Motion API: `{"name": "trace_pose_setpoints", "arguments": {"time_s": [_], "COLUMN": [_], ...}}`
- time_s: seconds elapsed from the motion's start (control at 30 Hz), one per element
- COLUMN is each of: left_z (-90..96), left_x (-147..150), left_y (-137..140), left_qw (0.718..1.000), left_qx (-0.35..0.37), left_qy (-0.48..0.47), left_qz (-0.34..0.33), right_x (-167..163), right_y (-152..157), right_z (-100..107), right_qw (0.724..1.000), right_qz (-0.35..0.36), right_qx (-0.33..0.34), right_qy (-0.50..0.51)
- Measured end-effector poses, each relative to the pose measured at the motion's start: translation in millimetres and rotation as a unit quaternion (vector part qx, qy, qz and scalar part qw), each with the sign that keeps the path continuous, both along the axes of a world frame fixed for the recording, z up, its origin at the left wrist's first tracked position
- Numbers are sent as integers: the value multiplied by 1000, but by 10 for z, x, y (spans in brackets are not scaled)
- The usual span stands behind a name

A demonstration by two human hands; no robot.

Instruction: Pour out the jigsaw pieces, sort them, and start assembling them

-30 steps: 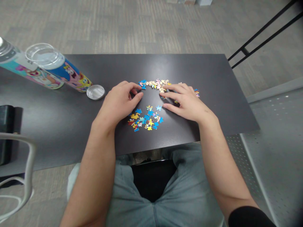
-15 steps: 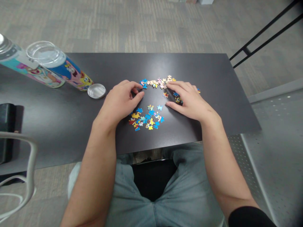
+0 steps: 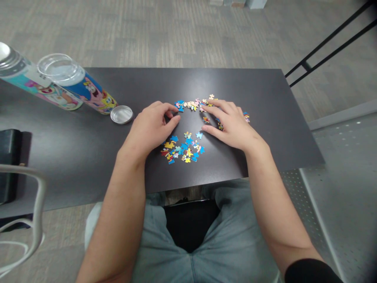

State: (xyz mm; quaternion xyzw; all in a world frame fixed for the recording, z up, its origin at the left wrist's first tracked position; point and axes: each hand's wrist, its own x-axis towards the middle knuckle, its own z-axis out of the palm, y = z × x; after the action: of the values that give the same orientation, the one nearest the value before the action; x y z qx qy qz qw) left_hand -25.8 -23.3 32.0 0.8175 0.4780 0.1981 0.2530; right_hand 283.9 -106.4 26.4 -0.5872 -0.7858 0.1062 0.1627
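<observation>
My left hand (image 3: 154, 124) rests on the dark table with thumb and forefinger apart, nothing visible between them. Just off its forefinger lies a cluster of blue puzzle pieces (image 3: 179, 105). My right hand (image 3: 228, 120) is spread, its fingers over the right end of a row of pale and pink puzzle pieces (image 3: 194, 105); whether a fingertip touches one I cannot tell. A single red and yellow puzzle piece (image 3: 205, 120) lies between its thumb and forefinger. Other pieces are partly hidden beneath this hand. Nearer me spreads a loose pile of blue and yellow puzzle pieces (image 3: 184, 147).
Two cartoon-printed tubes, one blue (image 3: 94, 92) and one turquoise (image 3: 44, 86), stand at the left of the dark table (image 3: 265, 94). A round metal lid (image 3: 121, 114) lies beside them. A black case (image 3: 10, 157) sits at the far left, near a white chair arm (image 3: 39, 204).
My right hand has shifted slightly left, its thumb and forefinger now around the single red and yellow piece. My left hand stays almost where it was.
</observation>
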Motion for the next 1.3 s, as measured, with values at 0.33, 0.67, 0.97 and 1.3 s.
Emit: {"name": "trace_pose_setpoints", "arguments": {"time_s": [0.33,0.67,0.97,1.3], "left_z": [-27,2,4,73], "left_x": [6,-1,65,-218], "left_y": [-21,-31,-63,60], "left_qw": [1000,1000,1000,985], "left_qx": [-2,-2,-5,-160], "left_qy": [-6,-30,-10,-66], "left_qz": [10,1,9,-26], "right_x": [-47,-160,74,700], "right_y": [43,10,32,-122], "right_z": [-79,5,-1,-18], "right_qw": [1000,991,996,998], "right_qz": [-16,117,21,6], "right_qx": [4,13,64,18], "right_qy": [5,57,61,58]}}
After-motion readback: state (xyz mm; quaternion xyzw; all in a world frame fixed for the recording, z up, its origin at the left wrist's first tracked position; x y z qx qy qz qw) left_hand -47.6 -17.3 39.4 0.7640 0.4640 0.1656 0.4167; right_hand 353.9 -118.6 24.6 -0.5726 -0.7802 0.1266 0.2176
